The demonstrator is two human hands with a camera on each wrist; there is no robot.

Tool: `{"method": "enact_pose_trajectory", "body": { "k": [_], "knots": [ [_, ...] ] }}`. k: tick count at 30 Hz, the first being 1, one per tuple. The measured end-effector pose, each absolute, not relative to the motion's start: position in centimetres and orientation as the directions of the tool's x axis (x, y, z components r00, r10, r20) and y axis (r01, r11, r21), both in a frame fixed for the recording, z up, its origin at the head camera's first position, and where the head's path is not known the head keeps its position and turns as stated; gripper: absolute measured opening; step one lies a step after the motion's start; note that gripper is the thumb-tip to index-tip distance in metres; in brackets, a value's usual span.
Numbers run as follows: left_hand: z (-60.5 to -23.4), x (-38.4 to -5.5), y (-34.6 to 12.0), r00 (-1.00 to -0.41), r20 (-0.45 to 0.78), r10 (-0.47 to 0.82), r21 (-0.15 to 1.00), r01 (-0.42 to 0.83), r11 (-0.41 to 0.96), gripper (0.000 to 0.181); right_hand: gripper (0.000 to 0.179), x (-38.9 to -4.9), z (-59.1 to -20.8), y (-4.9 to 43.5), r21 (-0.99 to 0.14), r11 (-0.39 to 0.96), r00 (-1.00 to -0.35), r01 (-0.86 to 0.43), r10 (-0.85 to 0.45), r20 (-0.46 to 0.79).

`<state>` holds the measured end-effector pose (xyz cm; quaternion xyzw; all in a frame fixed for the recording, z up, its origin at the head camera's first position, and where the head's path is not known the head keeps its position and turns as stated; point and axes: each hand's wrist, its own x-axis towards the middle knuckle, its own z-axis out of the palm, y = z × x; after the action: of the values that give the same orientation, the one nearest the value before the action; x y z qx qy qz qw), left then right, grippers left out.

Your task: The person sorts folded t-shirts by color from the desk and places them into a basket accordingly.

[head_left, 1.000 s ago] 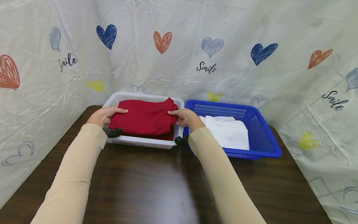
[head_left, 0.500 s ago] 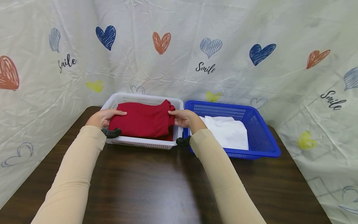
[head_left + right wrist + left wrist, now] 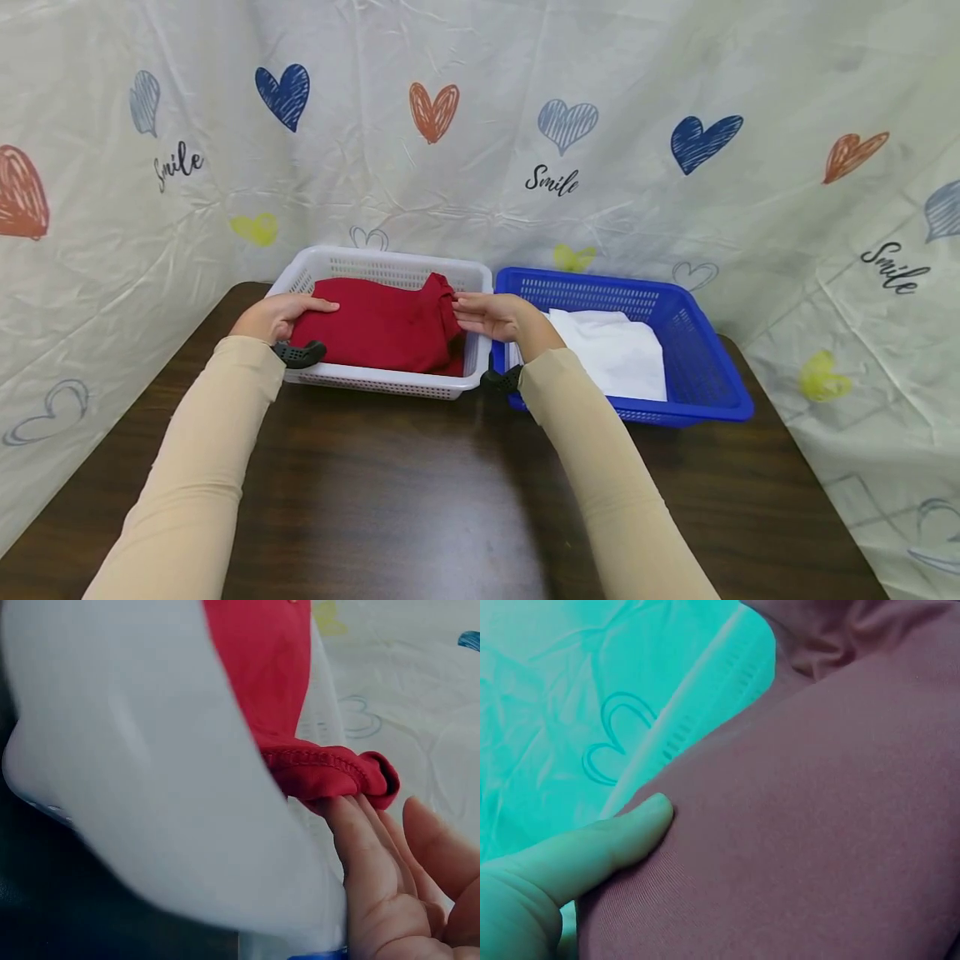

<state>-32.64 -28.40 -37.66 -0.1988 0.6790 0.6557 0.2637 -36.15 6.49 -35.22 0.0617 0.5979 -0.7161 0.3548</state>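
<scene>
A folded red garment (image 3: 367, 325) lies in the white basket (image 3: 375, 381), its right end crumpled upward. At its left end my left hand (image 3: 266, 318) grips it, the thumb on top and the other fingers hidden underneath; the left wrist view shows the thumb (image 3: 622, 844) pressed on the fabric. My right hand (image 3: 498, 318) is at the garment's right end with fingers extended. In the right wrist view those fingertips (image 3: 345, 814) meet the stitched hem (image 3: 322, 761) from below, while the thumb stands apart. More red cloth (image 3: 455, 365) shows beneath the garment.
Close beside the white basket, on the right, stands a blue basket (image 3: 708, 342) with folded white cloth (image 3: 615, 358) in it. Both rest on a dark wooden table (image 3: 390, 483). A curtain printed with hearts (image 3: 435, 112) hangs behind.
The red garment has sunk lower into the white basket and its right end has bunched up. My right hand has released its pinch and shifted slightly right; my left keeps its grip.
</scene>
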Motion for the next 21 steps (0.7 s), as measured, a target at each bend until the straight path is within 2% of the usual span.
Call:
{"method": "enact_pose_trajectory", "body": {
  "k": [9,16,21],
  "knots": [
    [-37.4,-32.6,-28.3,-0.784,-0.611,0.107,0.792,-0.607,0.071,0.029,0.05,-36.0,-35.1,7.9,-0.783,-0.162,-0.744,0.601,-0.472,-0.474],
    [-36.9,-32.6,-28.5,-0.79,-0.597,0.141,0.802,-0.594,0.069,0.024,0.05,-36.0,-35.3,8.8,-0.789,-0.143,-0.738,0.598,-0.482,-0.472],
    [-36.5,-32.5,-28.7,-0.8,-0.583,0.142,0.807,-0.59,-0.011,0.027,0.049,-35.8,-35.3,9.3,-0.794,-0.135,-0.746,0.593,-0.465,-0.478]
  ]
}}
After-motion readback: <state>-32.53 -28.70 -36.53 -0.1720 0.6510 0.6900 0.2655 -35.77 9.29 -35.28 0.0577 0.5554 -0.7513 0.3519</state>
